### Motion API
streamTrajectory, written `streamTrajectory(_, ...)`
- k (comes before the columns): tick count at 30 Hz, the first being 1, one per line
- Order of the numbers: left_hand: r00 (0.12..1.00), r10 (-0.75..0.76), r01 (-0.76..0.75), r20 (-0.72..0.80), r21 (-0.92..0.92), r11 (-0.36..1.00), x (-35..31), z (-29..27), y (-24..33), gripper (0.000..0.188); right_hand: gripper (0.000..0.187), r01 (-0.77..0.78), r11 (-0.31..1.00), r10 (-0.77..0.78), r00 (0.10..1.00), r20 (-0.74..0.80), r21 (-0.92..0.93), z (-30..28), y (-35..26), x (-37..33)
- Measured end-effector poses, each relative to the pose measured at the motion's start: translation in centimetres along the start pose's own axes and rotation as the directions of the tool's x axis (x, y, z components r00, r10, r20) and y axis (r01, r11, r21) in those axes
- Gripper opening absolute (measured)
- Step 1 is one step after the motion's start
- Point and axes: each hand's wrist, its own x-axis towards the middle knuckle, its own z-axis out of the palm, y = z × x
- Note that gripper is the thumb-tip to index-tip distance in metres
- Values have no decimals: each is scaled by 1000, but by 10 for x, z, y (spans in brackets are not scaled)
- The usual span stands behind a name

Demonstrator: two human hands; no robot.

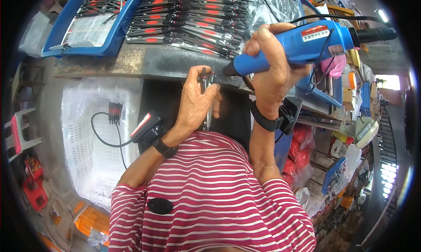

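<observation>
Blue tool: an electric screwdriver (302, 43) with a blue plastic body and a black rear boot, lying nearly level, tip pointing to the person's left.
Right hand: the right hand (272, 67) is wrapped around the screwdriver body, fingers closed over the top, thumb underneath.
Tool tip: the dark nose meets the small black part (209, 78) at the front edge of the workbench (131, 61).
Left hand: the left hand (197, 100) pinches the small black part between thumb and fingertips, holding it upright against the bench edge; a thin metal stem hangs below the fingers.
Wrists: each wrist carries a black strap with a boxy device; the left one has a cable running toward the white crate (87, 133).
Bench stock: rows of black parts with red inserts (188, 19) lie across the bench top behind the hands.
Blue tray: a blue tray (94, 21) at the left holds more of the same parts.
Clothing: red and white striped shirt (210, 195).
</observation>
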Motion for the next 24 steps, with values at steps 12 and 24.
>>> streamTrajectory(12,996,-94,92,0,-196,976,2,0,-6,25,21,62,998,-61,996,59,-21,2,4,1)
streamTrajectory(24,992,-115,102,-60,-186,977,1,6,-4,24,19,64,998,-63,995,73,-3,-1,10,1)
